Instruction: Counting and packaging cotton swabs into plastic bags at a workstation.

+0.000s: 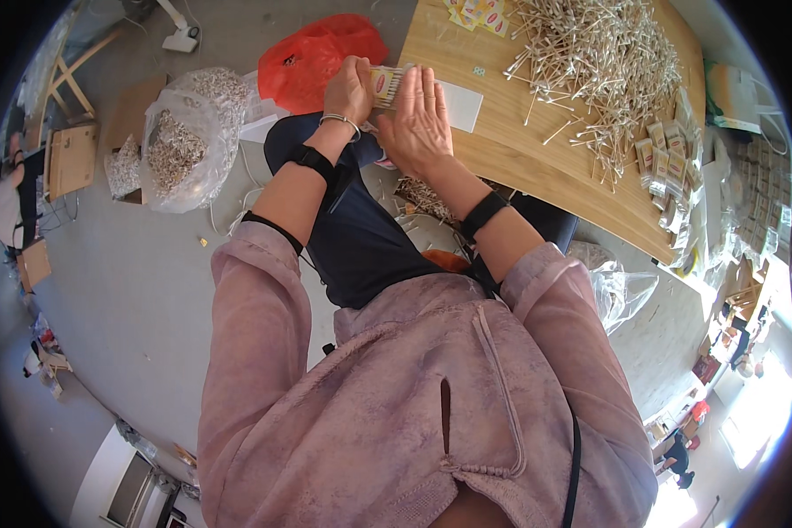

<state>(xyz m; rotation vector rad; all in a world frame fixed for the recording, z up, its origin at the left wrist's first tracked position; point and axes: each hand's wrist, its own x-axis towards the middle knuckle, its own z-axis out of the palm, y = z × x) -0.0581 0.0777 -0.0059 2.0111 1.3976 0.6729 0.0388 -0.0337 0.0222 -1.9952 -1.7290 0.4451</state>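
Two-handed in the head view, holds a small yellow-and-white packet (382, 86) of cotton swabs near the left corner of a wooden bench (453, 44). Has the left hand (350, 91) curled about the left end of the packet, thumb and fingers folded round, its grip clamped there. Has the right hand (421, 123) laid flat at the opposite end, fingers straight and side by side, palm toward the swab ends, its grip not closed round anything. Cannot tell how firmly that palm presses, nor whether the packet rests on something. Shows a white sheet (463, 107) beside the right hand, at the bench corner. Includes, farther right, a big loose heap of swabs (598, 70), with yellow cards (482, 13) near its far left side and a pile of filled packets (666, 167) along the right edge. Shows a red plastic bag (317, 62) just beyond the left hand and, farther left, a clear bag (185, 150) full of swabs. Wears a black band (311, 161) on the left wrist and another on the right.
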